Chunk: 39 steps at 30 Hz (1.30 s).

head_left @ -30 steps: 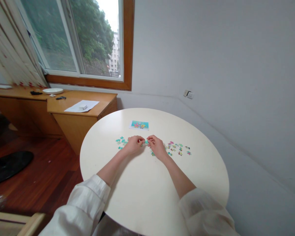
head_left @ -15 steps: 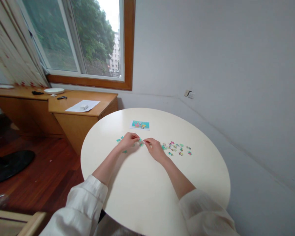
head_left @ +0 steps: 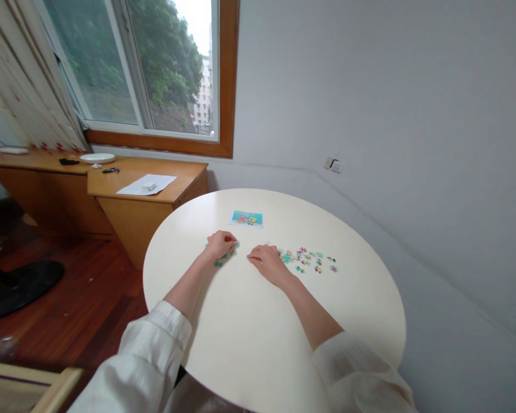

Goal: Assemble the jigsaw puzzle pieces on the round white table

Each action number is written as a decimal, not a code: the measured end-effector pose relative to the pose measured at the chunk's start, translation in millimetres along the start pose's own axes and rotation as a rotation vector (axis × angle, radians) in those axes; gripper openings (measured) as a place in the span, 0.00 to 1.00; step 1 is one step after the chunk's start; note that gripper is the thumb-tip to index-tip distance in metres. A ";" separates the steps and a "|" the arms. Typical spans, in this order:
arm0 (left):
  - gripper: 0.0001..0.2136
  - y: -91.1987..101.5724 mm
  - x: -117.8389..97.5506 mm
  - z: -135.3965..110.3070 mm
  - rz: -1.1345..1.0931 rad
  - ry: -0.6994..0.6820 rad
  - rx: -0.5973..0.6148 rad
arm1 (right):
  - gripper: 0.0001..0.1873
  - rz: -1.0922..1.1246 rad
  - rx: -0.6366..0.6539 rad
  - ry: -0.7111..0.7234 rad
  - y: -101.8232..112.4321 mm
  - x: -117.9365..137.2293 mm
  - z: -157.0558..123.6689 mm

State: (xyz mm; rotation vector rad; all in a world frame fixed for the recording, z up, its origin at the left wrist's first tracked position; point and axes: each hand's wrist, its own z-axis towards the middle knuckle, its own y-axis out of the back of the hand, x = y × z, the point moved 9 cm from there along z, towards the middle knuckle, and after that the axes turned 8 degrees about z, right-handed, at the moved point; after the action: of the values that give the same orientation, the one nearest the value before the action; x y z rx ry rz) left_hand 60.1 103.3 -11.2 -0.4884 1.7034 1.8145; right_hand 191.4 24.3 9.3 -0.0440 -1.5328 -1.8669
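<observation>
Both my hands rest on a round cream table (head_left: pixel 249 338). My left hand (head_left: pixel 219 243) is curled, fingers down on a small cluster of teal puzzle pieces (head_left: pixel 224 257) that it partly hides. My right hand (head_left: pixel 266 263) lies to the right of it, fingers bent and pointing left, fingertips on the tabletop; whether it holds a piece is hidden. Several loose coloured puzzle pieces (head_left: pixel 308 260) are scattered just right of my right hand. A small teal picture card (head_left: pixel 246 218) lies farther back on the table.
A wooden desk (head_left: pixel 150 198) with a white sheet and a small box stands left of the table under a window. A longer counter (head_left: pixel 38 166) holds a white plate and dark small items. A black chair base (head_left: pixel 17 287) sits on the wooden floor. Grey walls close the right side.
My hands have parted: the left one moved left onto the teal cluster, the right one drew left and lowered to the table. They were pinching together at one spot before.
</observation>
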 end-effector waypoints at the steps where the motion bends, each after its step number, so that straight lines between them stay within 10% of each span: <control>1: 0.07 1.0 -2.6 -1.1 0.063 -0.002 -0.003 | 0.08 0.005 -0.002 -0.006 0.3 0.3 -0.2; 22: 0.04 1.0 -15.9 -2.0 0.367 -0.054 -0.019 | 0.08 -0.021 -0.038 -0.079 -4.1 -11.6 0.7; 39: 0.07 33.8 -11.8 -7.9 0.154 0.014 -0.234 | 0.11 -0.002 -0.016 -0.123 -2.5 -17.0 1.7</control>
State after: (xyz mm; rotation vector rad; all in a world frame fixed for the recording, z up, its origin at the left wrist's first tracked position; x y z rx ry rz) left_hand 46.3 93.5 21.4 -0.4775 1.5826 2.1407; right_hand 202.1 34.2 0.1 -0.1680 -1.6006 -1.9090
